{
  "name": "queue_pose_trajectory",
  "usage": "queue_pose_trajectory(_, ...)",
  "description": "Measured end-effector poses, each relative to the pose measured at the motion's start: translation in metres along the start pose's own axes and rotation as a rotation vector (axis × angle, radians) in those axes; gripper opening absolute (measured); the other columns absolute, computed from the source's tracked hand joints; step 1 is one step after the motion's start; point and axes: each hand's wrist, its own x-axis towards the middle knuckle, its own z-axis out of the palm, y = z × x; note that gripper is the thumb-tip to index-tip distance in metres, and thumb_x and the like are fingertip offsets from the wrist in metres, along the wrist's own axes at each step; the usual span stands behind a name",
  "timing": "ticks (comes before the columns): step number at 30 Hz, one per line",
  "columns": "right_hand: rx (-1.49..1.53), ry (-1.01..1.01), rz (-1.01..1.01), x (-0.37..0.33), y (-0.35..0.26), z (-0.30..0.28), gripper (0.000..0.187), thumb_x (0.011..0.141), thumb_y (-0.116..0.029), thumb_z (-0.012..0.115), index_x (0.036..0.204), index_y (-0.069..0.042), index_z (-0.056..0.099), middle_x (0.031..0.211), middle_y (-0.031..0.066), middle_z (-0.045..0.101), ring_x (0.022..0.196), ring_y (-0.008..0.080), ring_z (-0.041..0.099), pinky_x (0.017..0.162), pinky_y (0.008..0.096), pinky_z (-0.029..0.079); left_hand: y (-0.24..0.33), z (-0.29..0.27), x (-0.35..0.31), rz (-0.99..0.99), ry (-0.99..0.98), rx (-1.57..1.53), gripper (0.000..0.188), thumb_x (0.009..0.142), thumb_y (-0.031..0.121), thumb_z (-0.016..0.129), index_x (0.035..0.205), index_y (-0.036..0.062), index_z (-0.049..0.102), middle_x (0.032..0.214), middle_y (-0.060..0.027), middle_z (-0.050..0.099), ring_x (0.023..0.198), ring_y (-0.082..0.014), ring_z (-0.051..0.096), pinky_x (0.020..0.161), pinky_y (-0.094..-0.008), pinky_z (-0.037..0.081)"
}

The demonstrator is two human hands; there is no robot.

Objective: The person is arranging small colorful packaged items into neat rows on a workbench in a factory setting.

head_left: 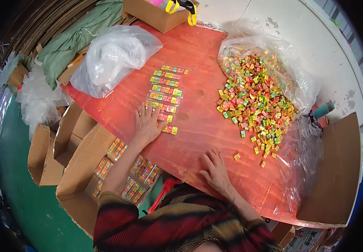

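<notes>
My left hand (148, 124) lies over the lower end of a column of small packs (165, 89). Each pack is a clear strip holding a row of little yellow, red and green wrapped blocks. Its fingers are spread and touch the lower strips, partly hiding them. My right hand (216, 171) rests near the table's front edge with its fingers apart and nothing in them. To its right, a big heap of loose wrapped blocks (257, 92) spills from a clear plastic bag (305, 86). One stray block (237, 156) lies closest to that hand.
The red tabletop (198, 113) carries a bundle of clear plastic bags (116, 56) at the far left. A cardboard box (160, 17) stands at the back. Below the left edge, an open carton (80, 168) contains several filled packs. Cardboard (334, 172) stands upright at the right.
</notes>
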Motion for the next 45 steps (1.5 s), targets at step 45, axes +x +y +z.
queue_pose_trajectory(45,0.026,0.193,0.093,-0.061,-0.001,0.011,0.04,0.079,-0.025,0.057,0.111,-0.004,0.049,0.12,0.0157,0.043,0.118,0.031,0.036,0.099,0.0457,0.026,-0.06,0.041,0.157,0.235,-0.056,0.48,0.054,0.09,0.037,0.039,0.136,0.0129,0.027,0.138,-0.0136,0.03,0.127,-0.0353,0.026,0.102,-0.0506,0.021)
